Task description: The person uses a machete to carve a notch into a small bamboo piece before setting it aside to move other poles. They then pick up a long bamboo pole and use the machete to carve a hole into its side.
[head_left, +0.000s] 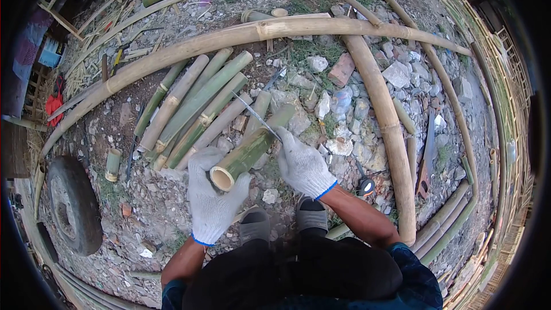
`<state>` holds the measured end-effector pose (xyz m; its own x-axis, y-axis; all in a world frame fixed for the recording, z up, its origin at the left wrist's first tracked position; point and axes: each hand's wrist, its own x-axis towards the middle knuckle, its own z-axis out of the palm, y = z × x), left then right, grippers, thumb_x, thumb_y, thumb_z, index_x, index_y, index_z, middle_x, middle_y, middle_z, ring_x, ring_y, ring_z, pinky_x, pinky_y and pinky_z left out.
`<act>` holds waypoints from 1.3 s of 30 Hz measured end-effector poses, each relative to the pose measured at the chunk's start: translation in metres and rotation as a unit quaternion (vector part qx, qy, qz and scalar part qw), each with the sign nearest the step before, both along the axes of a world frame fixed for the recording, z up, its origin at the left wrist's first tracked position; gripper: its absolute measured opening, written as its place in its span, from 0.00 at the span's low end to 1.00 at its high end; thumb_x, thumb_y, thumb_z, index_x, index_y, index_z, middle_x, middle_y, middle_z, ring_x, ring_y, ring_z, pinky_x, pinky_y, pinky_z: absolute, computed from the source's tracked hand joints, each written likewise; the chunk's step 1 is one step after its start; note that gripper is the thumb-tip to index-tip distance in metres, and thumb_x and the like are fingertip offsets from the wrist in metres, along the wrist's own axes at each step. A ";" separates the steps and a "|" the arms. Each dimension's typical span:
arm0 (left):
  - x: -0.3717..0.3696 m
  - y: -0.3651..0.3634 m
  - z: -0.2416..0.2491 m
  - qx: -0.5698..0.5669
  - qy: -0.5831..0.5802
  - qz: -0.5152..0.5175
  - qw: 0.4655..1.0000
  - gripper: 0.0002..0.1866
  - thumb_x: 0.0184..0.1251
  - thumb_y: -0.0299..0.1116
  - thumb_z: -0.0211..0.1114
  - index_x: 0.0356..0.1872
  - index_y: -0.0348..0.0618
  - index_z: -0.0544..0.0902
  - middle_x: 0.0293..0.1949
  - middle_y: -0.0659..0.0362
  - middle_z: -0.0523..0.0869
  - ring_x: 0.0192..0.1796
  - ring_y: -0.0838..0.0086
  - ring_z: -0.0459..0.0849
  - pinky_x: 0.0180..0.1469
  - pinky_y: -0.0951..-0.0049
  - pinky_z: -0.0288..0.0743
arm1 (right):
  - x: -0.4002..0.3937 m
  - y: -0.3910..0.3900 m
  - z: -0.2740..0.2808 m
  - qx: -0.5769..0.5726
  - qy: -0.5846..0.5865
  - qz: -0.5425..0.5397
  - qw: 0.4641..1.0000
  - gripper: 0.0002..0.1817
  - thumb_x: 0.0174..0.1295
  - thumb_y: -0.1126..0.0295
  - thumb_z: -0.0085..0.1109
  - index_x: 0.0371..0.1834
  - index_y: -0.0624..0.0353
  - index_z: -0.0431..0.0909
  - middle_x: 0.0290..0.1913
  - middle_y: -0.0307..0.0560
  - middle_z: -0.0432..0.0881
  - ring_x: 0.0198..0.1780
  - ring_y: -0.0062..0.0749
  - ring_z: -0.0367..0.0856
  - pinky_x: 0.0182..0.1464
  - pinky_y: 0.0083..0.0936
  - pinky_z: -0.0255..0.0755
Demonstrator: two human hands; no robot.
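My left hand (pixel 209 198), in a white knitted glove with a blue cuff, grips the near end of a short green bamboo piece (pixel 244 159). The thumb is on one side and the fingers on the other. The piece's pale hollow end faces me. My right hand (pixel 301 163), gloved the same way, is closed around the near end of a thin metal blade (pixel 253 111). The blade slants up and left across the bamboo piece; its handle is hidden in the glove. Cut bamboo lengths (pixel 201 103) lie side by side just beyond my left hand.
A long bamboo pole (pixel 229 43) spans the far side, and a thick pole (pixel 381 120) lies to the right. Beyond that is a handsaw (pixel 426 158). A tape measure (pixel 366 186) rests near my right forearm. An old tyre (pixel 73 205) stands left on rubble ground.
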<state>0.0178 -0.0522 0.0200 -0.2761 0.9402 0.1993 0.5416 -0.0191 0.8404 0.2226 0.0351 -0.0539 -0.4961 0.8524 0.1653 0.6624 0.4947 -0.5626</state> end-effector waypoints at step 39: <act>-0.003 0.008 0.004 0.067 0.117 -0.044 0.990 0.24 0.48 0.30 0.87 0.44 0.41 0.82 0.44 0.53 0.87 0.46 0.57 0.88 0.50 0.59 0.81 | 0.008 0.001 0.020 -0.041 0.068 -0.013 0.997 0.30 0.69 0.75 0.58 0.75 0.60 0.67 0.31 0.63 0.85 0.32 0.62 0.87 0.35 0.55 0.80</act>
